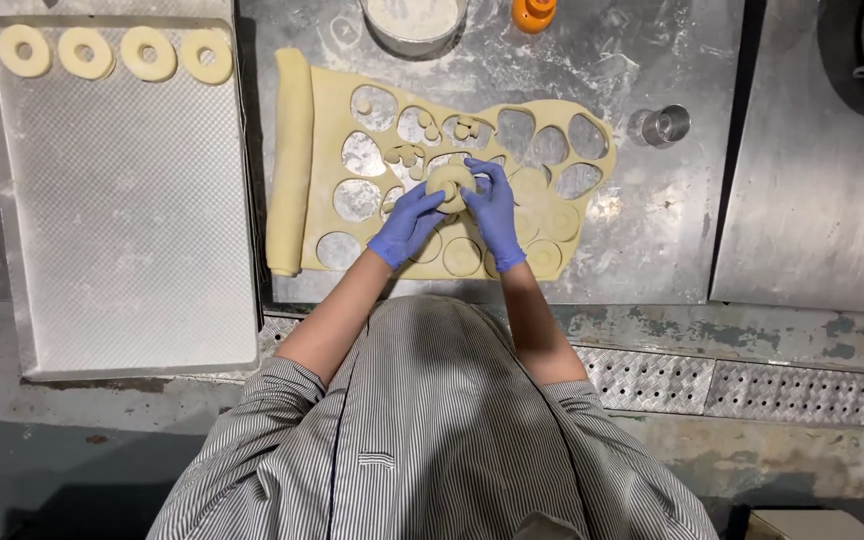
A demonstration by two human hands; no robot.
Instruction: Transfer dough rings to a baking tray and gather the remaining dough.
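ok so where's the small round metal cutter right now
In the head view, the small round metal cutter stands on the floured steel table, just right of the rolled-out sheet of pale dough, up and to the right of both gloved hands.

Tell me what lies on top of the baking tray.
Four ring-shaped dough pieces sit in a row along the far edge of the baking tray. Nothing covers them; the rest shows only its textured liner.

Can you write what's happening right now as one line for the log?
left hand: holds dough ring | right hand: holds same ring | under: cut dough sheet | tray: four rings
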